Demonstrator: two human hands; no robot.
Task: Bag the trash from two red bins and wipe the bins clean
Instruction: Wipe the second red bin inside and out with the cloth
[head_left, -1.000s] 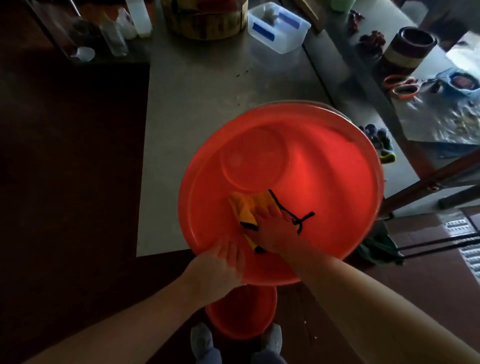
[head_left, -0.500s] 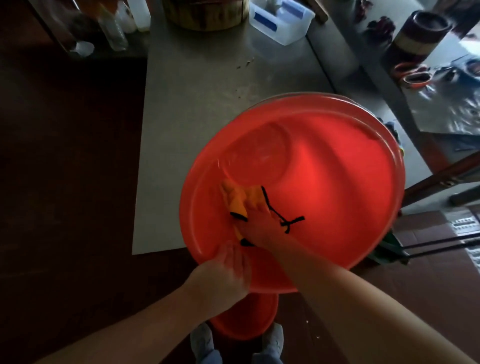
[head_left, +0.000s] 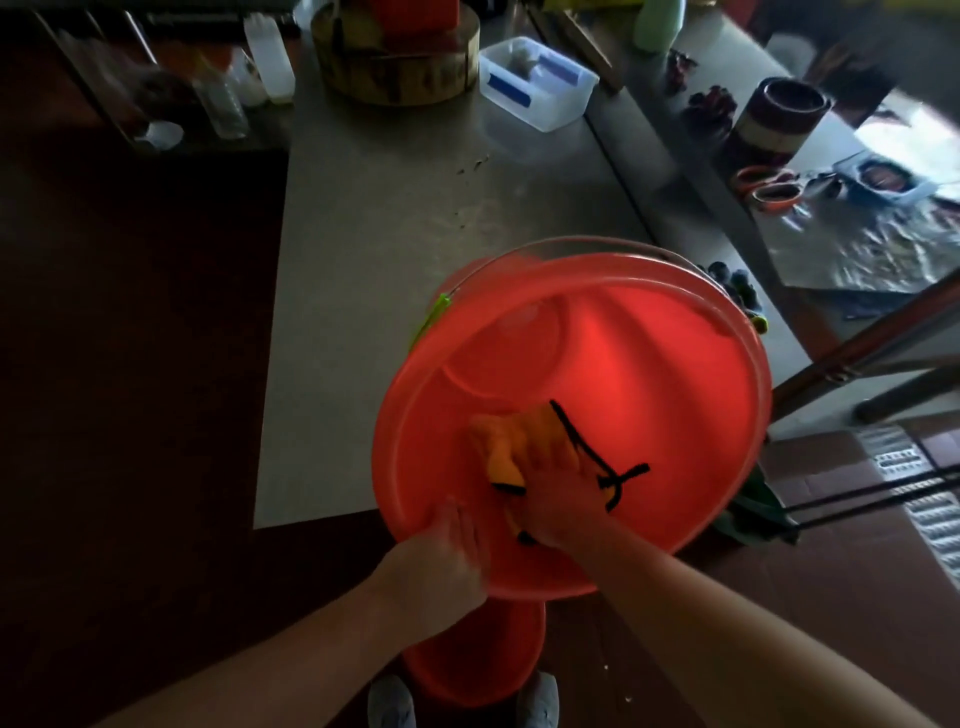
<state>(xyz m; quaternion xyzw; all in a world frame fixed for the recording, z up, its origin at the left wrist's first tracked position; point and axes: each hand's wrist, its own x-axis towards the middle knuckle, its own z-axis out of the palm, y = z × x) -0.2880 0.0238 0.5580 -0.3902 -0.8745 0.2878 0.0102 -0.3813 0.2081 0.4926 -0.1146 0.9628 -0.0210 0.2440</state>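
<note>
The left hand (head_left: 441, 556) grips the near rim of the tilted red bin (head_left: 649, 395), low in the middle of the frame, with the fingers curled over the edge. The right hand (head_left: 556, 499) reaches inside with the fingers laid flat and presses a yellow cloth (head_left: 511, 441) on the inner wall. A second red bin (head_left: 483, 660) stands at the bottom edge, and the grey table (head_left: 415, 218) lies beyond.

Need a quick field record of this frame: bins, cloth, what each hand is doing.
large bin: large red bin, tilted, opening toward the camera, over the near edge of the table
second bin: small red bin on the floor, between the feet
cloth: yellow cloth with black trim, against the large bin's inner wall
left hand: left hand has a grip on the large bin's near rim
right hand: right hand inside the bin, presses the cloth
trash: none visible in the large bin
</note>
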